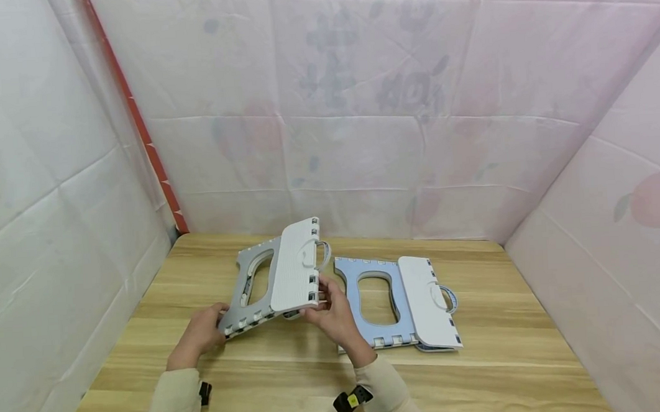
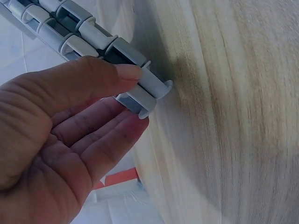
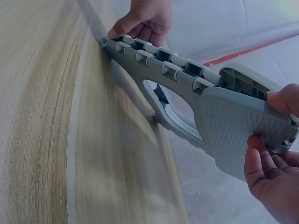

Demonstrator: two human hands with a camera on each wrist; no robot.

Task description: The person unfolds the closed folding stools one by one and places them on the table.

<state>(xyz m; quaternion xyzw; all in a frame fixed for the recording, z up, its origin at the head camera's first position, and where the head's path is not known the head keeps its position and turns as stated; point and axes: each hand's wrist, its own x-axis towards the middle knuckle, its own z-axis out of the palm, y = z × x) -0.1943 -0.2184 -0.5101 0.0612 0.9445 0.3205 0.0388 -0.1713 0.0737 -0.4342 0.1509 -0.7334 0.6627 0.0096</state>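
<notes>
A folded grey and white folding stool point(image 1: 294, 267) is tilted over the left of the table, its white top side raised. My left hand point(image 1: 203, 329) pinches its lower left corner; in the left wrist view the thumb lies over the hinged edge point(image 2: 135, 56) with fingers beneath. With my right hand point(image 1: 332, 311) I grip the near right corner, by the white panel, thumb and fingers on opposite faces in the right wrist view. To the right, a second folded stool point(image 1: 374, 300), light blue and white, lies flat on the table.
The wooden table point(image 1: 272, 389) has pale printed sheeting point(image 1: 350, 167) behind it and on both sides. A red strip point(image 1: 147, 141) runs down the back left corner. The blue stool's loop handle point(image 1: 451, 299) sticks out to the right.
</notes>
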